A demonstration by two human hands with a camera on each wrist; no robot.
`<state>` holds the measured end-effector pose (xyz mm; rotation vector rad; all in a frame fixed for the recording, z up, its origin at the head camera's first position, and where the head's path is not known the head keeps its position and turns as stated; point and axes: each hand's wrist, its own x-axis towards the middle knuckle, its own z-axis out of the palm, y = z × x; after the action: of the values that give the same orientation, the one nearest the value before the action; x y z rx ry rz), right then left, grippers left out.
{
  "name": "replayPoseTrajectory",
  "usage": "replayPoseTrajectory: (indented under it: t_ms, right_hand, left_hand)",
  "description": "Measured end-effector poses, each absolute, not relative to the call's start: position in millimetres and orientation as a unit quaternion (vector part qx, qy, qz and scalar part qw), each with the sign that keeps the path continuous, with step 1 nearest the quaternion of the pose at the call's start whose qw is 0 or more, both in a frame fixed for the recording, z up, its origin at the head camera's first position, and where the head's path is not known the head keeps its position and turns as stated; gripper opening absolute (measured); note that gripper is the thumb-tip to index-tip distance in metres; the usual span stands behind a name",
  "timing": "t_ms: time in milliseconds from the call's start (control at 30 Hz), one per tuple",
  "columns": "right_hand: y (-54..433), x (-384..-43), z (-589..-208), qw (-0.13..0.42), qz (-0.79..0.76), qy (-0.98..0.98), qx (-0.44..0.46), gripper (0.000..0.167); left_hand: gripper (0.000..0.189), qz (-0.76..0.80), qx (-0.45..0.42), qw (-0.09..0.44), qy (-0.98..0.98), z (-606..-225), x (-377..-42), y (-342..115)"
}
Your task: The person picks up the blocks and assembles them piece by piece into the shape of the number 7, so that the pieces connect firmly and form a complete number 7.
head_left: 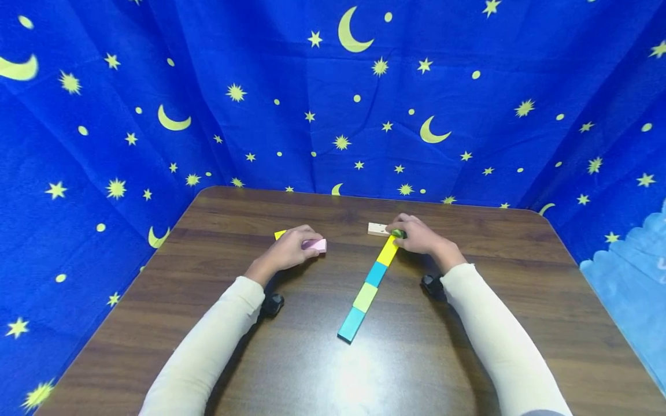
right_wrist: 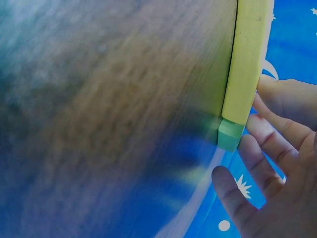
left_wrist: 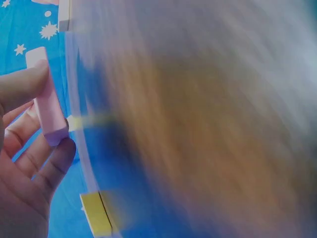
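Observation:
My left hand (head_left: 293,247) grips a pink block (left_wrist: 49,99) between thumb and fingers, above the left part of the table. A yellow block (head_left: 280,234) lies just behind that hand, partly hidden by it. My right hand (head_left: 418,236) is at the far end of a slanting row of blocks, with thumb and fingers around a green block (right_wrist: 230,135). This green block meets the end of a long yellow block (head_left: 387,250). Nearer along the row come a blue block (head_left: 376,274), a light green block (head_left: 366,297) and a teal block (head_left: 351,325).
A pale wooden block (head_left: 377,229) lies beside my right fingertips, partly covered by them. Everything rests on a brown wood-grain table (head_left: 234,358). Blue cloth (head_left: 312,144) with yellow moons and stars hangs along the table's back and left edges.

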<state>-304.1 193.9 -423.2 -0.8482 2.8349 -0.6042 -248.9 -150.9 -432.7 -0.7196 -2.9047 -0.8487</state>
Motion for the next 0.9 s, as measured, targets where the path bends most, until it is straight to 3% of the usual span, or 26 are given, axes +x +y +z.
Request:
replayPoseTrajectory:
  t_ms: [433,900]
  right_hand:
    - [196.6,-304.4,-423.4,0.058,-0.197,0.939,-0.277,0.039]
    - [194.8,-302.8,-423.1,0.050,-0.193,0.939,-0.280,0.039]
  left_hand:
    - [0.036,-0.269,-0.218,0.016,-0.938,-429.8,-270.6,-116.2]
    - [0.034,-0.288,-0.131,-0.003,-0.949,-443.5,-285.2,-81.0]
